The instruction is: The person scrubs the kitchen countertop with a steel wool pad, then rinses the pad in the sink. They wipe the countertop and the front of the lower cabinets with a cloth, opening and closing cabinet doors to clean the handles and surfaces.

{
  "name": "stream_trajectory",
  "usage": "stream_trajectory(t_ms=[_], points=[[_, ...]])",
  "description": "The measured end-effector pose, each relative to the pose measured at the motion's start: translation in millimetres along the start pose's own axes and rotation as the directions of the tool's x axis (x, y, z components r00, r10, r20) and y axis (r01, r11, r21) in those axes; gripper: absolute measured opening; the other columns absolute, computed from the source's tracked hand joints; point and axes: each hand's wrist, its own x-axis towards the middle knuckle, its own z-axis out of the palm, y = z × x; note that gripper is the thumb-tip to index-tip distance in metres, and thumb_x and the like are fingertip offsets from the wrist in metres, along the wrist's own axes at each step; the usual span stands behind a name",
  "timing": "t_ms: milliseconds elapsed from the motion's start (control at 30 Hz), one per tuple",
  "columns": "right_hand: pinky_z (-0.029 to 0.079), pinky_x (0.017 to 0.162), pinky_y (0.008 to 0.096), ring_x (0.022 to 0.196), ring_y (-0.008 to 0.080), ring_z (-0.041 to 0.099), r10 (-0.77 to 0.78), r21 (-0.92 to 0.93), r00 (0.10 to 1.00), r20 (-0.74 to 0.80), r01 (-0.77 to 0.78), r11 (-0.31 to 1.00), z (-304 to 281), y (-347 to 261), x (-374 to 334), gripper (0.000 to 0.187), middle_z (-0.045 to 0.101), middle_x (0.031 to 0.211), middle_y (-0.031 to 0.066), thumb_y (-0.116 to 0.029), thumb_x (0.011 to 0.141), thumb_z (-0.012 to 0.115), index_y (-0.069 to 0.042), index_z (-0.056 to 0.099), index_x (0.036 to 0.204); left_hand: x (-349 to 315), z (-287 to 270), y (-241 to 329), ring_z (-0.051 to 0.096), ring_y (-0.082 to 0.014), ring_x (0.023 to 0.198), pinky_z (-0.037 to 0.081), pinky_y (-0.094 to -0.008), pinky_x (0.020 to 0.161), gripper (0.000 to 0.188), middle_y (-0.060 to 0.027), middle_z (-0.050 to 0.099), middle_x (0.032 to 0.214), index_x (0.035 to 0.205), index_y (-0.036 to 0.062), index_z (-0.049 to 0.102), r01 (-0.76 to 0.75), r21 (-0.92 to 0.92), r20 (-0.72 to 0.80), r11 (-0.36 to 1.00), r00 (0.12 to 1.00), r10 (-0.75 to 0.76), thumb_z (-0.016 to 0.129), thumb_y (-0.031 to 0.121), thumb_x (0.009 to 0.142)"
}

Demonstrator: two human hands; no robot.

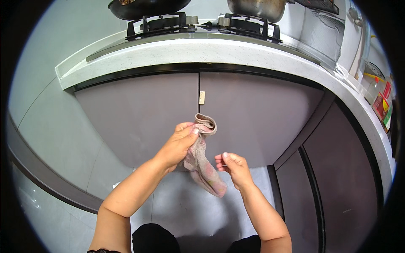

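Note:
A worn greyish cloth (203, 162) with pink and yellowish patches hangs in front of the cabinet doors. My left hand (179, 144) grips it near the top, thumb pressed on the front. Above the thumb the cloth curls into a loop, and its lower end dangles over the floor. To the right of the cloth and apart from it is my right hand (234, 168), fingers curled in with the thumb against them. A small light spot shows at its fingertips, and whether anything is held there I cannot make out.
Two grey-brown cabinet doors (261, 114) stand ahead under a pale countertop (177, 52). On the gas stove are a dark wok (147, 9) at the left and a steel pot (257, 8) at the right. Bottles and packets (382, 103) stand on the right counter.

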Motion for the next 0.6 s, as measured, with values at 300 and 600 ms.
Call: stream_trajectory(t_ms=[300, 600], points=[[0.052, 0.088, 0.0302, 0.104, 0.0172, 0.062, 0.060, 0.253, 0.998, 0.007, -0.059, 0.966, 24.4, 0.3, -17.9, 0.036, 0.064, 0.114, 0.0092, -0.026, 0.102, 0.052, 0.000, 0.057, 0.127, 5.5, 17.7, -3.2, 0.055, -0.0226, 0.123, 0.043, -0.0386, 0.106, 0.042, -0.0120, 0.055, 0.135, 0.141, 0.0019, 0.045, 0.125, -0.291, 0.182, 0.949, 0.981, -0.073, 0.044, 0.023, 0.105], [0.044, 0.098, 0.0370, 0.132, 0.0232, 0.040, -0.183, -0.366, 0.981, 0.063, 0.194, 0.910, 7.2, 30.9, -15.7, 0.063, 0.037, 0.147, 0.0184, -0.026, 0.085, 0.076, -0.001, 0.048, 0.135, 7.1, -12.1, -21.3, 0.056, -0.0291, 0.122, 0.045, -0.0447, 0.106, 0.040, -0.0170, 0.055, 0.132, 0.136, -0.0023, 0.045, 0.280, -0.628, 0.416, 0.726, 0.910, 0.009, 0.040, 0.023, 0.105]])
